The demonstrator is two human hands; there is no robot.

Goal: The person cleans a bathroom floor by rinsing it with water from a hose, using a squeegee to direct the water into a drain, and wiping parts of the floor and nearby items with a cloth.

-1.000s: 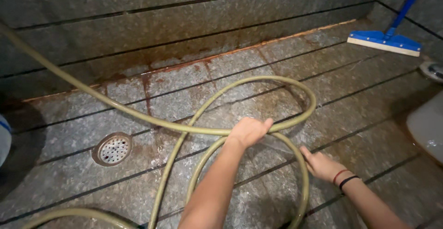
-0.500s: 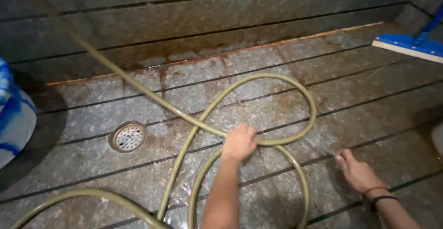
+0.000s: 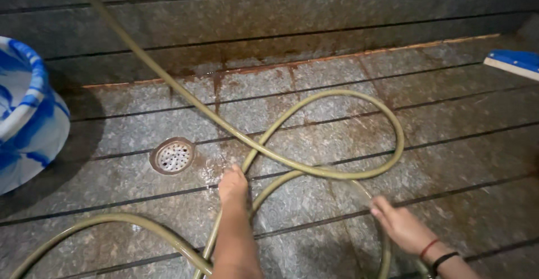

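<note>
Olive rubber hose [image 3: 314, 172] looped under left hand [image 3: 233, 186], right hand [image 3: 401, 225]

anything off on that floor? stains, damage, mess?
Yes: rust-brown stains run along the joint where the tiled floor meets the wall, streaking down toward the round drain. The tiles by the drain look wet. The olive hose lies in crossed loops under both hands.

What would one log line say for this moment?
left hand: on hose | right hand: on hose loop | floor drain beside | wet tiled floor
</note>
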